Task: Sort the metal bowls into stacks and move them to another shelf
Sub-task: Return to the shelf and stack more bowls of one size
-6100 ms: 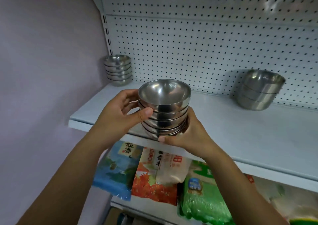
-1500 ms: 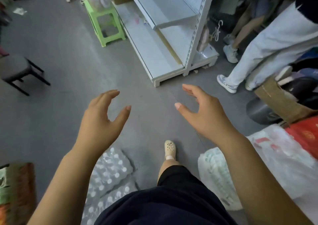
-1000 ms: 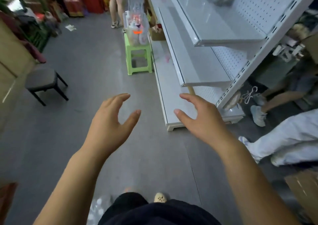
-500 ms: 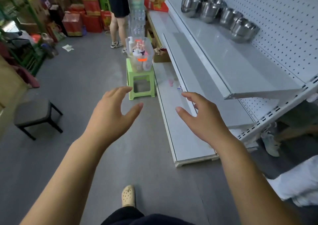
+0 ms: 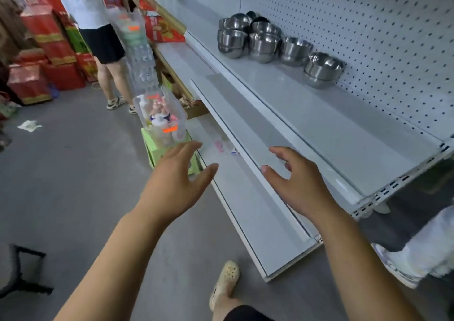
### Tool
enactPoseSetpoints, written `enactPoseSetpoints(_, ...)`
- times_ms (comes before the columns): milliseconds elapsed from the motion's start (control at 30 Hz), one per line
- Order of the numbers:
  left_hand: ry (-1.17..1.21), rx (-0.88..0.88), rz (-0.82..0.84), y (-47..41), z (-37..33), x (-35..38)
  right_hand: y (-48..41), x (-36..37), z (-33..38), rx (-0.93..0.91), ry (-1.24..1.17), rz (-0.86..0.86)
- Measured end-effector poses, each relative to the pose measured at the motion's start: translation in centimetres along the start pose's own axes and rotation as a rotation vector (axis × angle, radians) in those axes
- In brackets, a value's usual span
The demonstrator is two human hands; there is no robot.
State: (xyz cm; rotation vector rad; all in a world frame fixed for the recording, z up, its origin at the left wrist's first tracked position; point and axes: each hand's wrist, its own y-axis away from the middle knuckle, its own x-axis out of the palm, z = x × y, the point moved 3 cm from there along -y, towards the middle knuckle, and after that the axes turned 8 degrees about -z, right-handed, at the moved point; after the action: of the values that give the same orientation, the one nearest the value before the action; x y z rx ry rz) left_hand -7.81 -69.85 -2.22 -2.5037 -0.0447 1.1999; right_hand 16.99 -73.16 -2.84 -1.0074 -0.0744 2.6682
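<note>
Several stacks of shiny metal bowls (image 5: 264,43) stand on a white shelf (image 5: 331,124) at the upper right, against a pegboard back. The nearest stack (image 5: 323,69) sits a little apart from the others. My left hand (image 5: 177,185) and my right hand (image 5: 299,185) are held out in front of me with fingers spread, both empty. They hover over the floor and the lower shelves, well short of the bowls.
Below the bowl shelf run two lower white shelves (image 5: 245,129). A green stool (image 5: 157,148) carries clear plastic bins (image 5: 159,116) stacked high. A person (image 5: 103,40) stands by red boxes (image 5: 49,58). A dark chair (image 5: 17,271) is at the lower left, another person's leg (image 5: 422,247) at the right.
I no longer hold the stack of bowls I carried six seconds ago. My view has swung up from the floor along the aisle, bringing the bowl shelf closer. Both hands stay open.
</note>
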Motion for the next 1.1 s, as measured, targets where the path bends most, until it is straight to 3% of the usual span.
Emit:
enactPoseSetpoints(267,0.042,0.051,-0.028,-15.1,3.4,3.9,-14.6,3.1,-0.3,0.021,-0.035,-0.115)
enactPoseSetpoints(467,0.117,0.009,-0.057,-25.4,5.0,6.6,-24.8,4.1,-0.2,0.047,-0.036,-0.104)
enactPoseSetpoints(767,0.187,-0.055,-0.061,-35.7,7.9,11.5,-32.4,6.2,-1.4,0.144,0.003,-0.126)
enactPoseSetpoints(1100,0.268,0.047,-0.073,-51.9,10.4,15.6,-41.3,8.3,-2.1,0.293,-0.048,-0.329)
